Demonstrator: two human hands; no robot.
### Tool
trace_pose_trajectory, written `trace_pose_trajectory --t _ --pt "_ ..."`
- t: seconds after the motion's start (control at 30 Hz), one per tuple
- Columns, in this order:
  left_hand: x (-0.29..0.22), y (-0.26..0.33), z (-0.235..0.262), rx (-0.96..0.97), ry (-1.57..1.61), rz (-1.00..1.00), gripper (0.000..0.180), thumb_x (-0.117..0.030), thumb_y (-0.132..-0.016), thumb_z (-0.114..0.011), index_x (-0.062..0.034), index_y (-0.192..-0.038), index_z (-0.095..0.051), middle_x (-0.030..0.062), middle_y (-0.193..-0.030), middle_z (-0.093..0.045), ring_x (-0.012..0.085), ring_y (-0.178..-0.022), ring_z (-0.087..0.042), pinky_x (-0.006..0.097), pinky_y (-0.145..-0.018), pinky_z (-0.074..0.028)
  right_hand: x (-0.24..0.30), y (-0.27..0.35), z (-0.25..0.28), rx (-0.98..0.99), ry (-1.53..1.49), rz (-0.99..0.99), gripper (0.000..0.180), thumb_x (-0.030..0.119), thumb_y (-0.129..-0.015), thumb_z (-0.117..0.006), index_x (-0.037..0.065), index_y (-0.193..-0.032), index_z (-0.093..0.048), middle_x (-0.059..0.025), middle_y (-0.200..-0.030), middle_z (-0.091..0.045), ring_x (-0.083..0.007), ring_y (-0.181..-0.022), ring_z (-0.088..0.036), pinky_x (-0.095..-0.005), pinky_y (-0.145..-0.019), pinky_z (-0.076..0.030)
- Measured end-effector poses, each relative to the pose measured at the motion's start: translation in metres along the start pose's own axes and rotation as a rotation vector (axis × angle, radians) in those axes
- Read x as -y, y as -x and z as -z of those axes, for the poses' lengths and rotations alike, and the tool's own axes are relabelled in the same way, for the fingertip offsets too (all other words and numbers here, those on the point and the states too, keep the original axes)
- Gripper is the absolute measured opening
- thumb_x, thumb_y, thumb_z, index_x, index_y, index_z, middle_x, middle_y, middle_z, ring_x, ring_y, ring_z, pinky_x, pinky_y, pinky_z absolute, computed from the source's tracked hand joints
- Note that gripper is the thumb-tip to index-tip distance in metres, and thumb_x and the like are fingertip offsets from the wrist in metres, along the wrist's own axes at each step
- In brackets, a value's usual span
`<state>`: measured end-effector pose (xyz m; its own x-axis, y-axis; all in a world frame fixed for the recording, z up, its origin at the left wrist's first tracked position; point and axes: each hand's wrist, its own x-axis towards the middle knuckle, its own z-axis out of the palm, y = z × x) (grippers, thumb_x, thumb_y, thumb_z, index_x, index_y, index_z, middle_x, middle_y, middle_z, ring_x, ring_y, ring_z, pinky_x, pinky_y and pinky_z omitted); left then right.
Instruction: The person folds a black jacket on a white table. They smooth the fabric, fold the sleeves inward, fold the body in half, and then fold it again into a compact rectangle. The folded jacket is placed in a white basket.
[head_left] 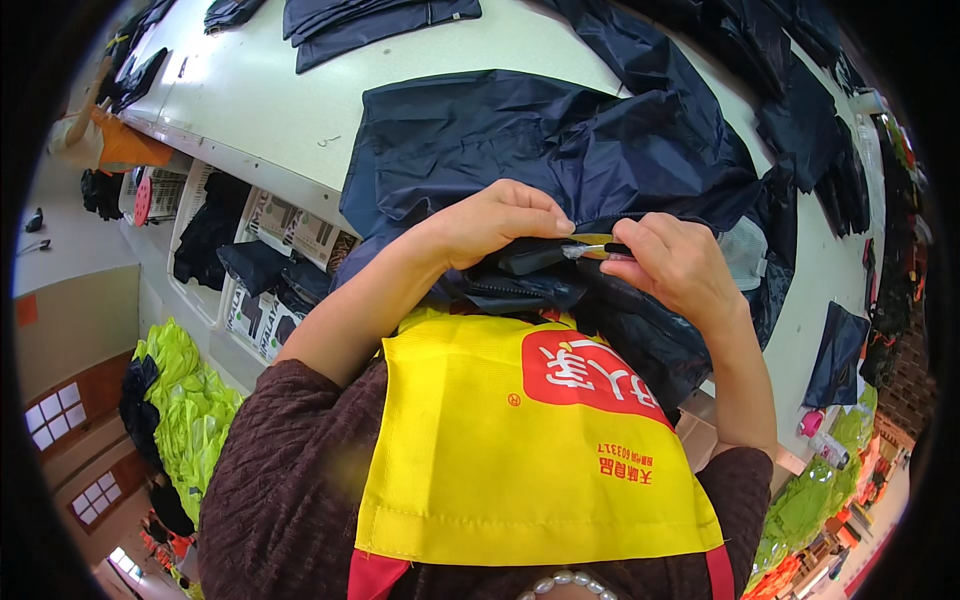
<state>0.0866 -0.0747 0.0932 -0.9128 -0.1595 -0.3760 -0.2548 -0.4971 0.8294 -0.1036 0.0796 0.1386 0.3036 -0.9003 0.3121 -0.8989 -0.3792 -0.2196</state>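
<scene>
While right grip (675, 265) clamps slim black-handled tool (592, 250), left grip (490, 222), pinching navy zippered garment (600, 160) beside it, should hold edge taut.

White table (250, 95) — rumpled navy garment (540, 145), folded dark stack (385, 35) beyond

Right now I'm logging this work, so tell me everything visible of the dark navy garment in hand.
The dark navy garment looks thin, wrinkled and slightly glossy. It lies rumpled across the white table, its near part bunched up. A dark zipper shows there. The left hand pinches the edge of an opening; the right hand, gripping a slim tool, is at the same opening. Its full outline is unclear.
</scene>
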Motion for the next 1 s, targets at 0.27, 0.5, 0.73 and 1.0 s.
trace_pose_trajectory --t 0.27,0.5,0.73,1.0 --pt "0.000 -0.002 -0.001 0.029 0.012 0.083 0.016 -0.014 -0.084 -0.064 0.0003 -0.089 -0.068 0.0043 -0.083 -0.067 0.0084 -0.074 -0.060 0.019 -0.069 -0.047 -0.001 -0.001 -0.003 -0.015 -0.013 0.039 0.031 0.027 -0.075 -0.072 0.005 -0.090 -0.055 -0.0059 -0.069 -0.051 -0.0197 -0.058 -0.054 -0.0280 -0.049 -0.044" --pt "0.001 -0.003 -0.004 0.024 -0.010 0.095 0.013 -0.011 -0.084 -0.062 -0.0001 -0.089 -0.068 0.0046 -0.084 -0.067 0.0086 -0.074 -0.061 0.018 -0.071 -0.047 -0.005 0.001 -0.005 -0.030 0.043 0.110 0.027 0.028 -0.078 -0.070 0.008 -0.089 -0.055 -0.0034 -0.066 -0.049 -0.0153 -0.056 -0.052 -0.0248 -0.048 -0.043" --pt "0.000 -0.004 -0.007 -0.026 -0.016 0.152 0.014 -0.011 -0.083 -0.063 -0.0003 -0.089 -0.068 0.0049 -0.082 -0.068 0.0089 -0.071 -0.061 0.018 -0.069 -0.048 -0.006 0.005 -0.011 -0.066 0.088 0.149 0.025 0.028 -0.079 -0.069 0.008 -0.088 -0.055 -0.0025 -0.063 -0.047 -0.0144 -0.054 -0.050 -0.0255 -0.046 -0.041" --pt "0.004 -0.007 -0.006 0.004 0.036 0.190 0.016 -0.013 -0.081 -0.065 -0.0001 -0.090 -0.068 0.0045 -0.083 -0.068 0.0100 -0.072 -0.062 0.018 -0.072 -0.048 -0.002 0.013 -0.009 -0.001 -0.019 0.067 0.023 0.026 -0.080 -0.068 0.008 -0.087 -0.055 -0.0050 -0.066 -0.050 -0.0187 -0.055 -0.053 -0.0281 -0.048 -0.043"
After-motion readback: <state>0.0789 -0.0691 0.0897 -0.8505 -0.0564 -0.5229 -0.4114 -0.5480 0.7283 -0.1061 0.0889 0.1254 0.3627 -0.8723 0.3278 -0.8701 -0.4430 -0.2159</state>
